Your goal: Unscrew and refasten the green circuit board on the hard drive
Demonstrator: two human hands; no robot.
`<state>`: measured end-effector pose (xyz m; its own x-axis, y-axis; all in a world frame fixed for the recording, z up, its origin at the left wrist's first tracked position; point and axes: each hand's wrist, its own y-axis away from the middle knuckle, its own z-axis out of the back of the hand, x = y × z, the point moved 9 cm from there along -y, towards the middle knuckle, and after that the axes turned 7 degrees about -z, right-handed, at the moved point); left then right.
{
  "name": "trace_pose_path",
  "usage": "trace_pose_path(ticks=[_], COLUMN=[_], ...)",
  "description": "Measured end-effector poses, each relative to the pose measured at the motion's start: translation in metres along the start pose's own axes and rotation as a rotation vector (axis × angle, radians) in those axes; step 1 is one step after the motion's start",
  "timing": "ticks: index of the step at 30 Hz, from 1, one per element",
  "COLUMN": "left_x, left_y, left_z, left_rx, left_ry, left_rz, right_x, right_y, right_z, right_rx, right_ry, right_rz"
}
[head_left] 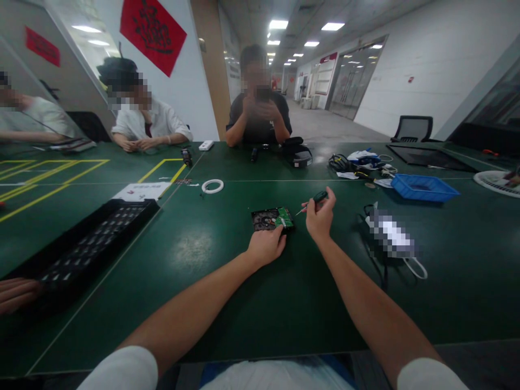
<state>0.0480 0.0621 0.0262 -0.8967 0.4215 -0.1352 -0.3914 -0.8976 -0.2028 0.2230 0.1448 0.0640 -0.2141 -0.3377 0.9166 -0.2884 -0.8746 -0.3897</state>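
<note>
A hard drive (266,219) lies on the green table with its green circuit board facing up. My left hand (266,247) grips it at the near edge, one finger reaching onto the board; the other fingers are partly hidden. Just to the right, my right hand (320,216) is raised above the table and closed around the dark green handle of a screwdriver (320,197). Its thin shaft points down and left toward the drive's right side. The tip seems to be apart from the drive.
A long black tray (97,238) stands at left, with another person's hand (18,295) at its near end. Beyond the drive lies a white ring (212,186). To the right are a blue bin (424,187), tangled cables (343,162) and a blurred device with a strap. People sit across the table.
</note>
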Motion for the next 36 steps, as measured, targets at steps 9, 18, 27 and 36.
trace_pose_path(ticks=[9, 18, 27, 36], left_x=[0.001, 0.002, 0.003, 0.004], left_y=[-0.001, 0.000, 0.000, 0.002], left_z=[-0.001, -0.002, -0.001, 0.012], left_rx=[0.034, 0.024, 0.017, -0.152], left_ry=[0.018, 0.017, 0.014, 0.103], left_rz=[0.021, 0.022, 0.033, -0.019], right_x=[0.016, 0.022, 0.022, 0.031], right_y=[0.026, 0.034, 0.035, 0.034], right_z=[0.003, -0.009, -0.013, -0.014], right_rx=[0.062, 0.179, 0.206, 0.191], right_ry=[0.068, 0.131, 0.202, 0.401], right_rz=[0.086, 0.172, 0.224, 0.367])
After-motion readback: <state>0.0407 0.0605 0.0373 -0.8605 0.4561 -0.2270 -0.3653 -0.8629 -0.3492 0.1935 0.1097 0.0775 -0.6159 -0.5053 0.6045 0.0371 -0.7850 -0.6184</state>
